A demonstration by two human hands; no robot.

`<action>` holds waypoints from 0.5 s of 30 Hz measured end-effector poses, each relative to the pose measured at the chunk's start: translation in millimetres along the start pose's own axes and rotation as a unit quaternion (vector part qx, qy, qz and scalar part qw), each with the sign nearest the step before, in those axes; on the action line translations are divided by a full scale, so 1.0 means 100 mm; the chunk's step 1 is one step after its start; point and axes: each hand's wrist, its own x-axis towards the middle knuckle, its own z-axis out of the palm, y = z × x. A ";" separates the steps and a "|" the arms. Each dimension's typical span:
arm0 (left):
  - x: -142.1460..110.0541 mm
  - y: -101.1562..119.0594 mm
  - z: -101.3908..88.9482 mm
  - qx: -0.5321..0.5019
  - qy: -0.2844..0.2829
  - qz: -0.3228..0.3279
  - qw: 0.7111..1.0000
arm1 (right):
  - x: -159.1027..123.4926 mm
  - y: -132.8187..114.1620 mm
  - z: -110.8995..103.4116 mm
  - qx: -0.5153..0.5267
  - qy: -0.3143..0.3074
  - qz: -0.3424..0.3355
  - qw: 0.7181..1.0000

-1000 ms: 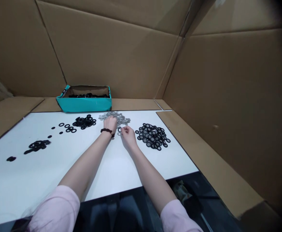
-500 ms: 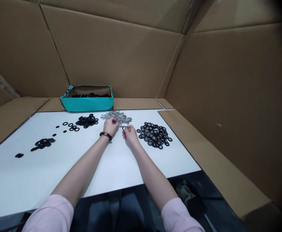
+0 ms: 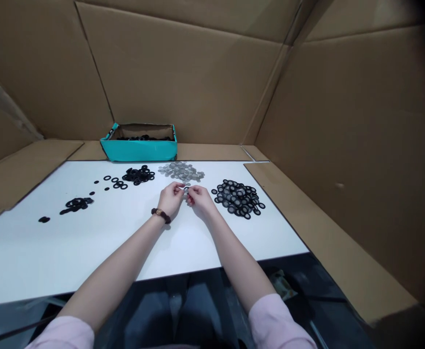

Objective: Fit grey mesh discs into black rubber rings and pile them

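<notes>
My left hand [image 3: 171, 198], with a dark beaded bracelet on its wrist, is closed in a pinch just in front of the pile of grey discs [image 3: 181, 171]. Fingertip to fingertip with it, my right hand [image 3: 200, 198] pinches a small black ring [image 3: 187, 188]. A pale disc [image 3: 185, 194] shows between the fingertips at the ring, partly hidden by them. To the right of my right hand lies a heap of black rings with grey centres [image 3: 237, 198].
A turquoise box [image 3: 139, 151] holding black parts stands at the back. Loose black rings [image 3: 138, 175] lie left of the discs, and more black pieces [image 3: 77, 204] farther left. Cardboard walls [image 3: 183, 77] surround the white table [image 3: 125, 257].
My left hand has come back from the grey discs towards my right hand, and their fingertips now meet at the black ring. The view has shifted slightly.
</notes>
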 end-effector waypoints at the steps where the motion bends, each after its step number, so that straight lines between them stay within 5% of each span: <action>1: -0.01 0.02 0.00 0.019 0.003 0.000 1.000 | -0.01 0.00 0.00 -0.007 -0.007 -0.009 1.000; 11: 0.01 0.02 -0.11 0.039 -0.063 0.001 0.997 | 0.01 0.07 -0.13 -0.214 -0.033 -0.088 0.972; 15: 0.04 -0.02 -0.10 -0.038 -0.060 -0.034 0.997 | -0.03 0.02 -0.11 -0.208 -0.002 -0.106 0.972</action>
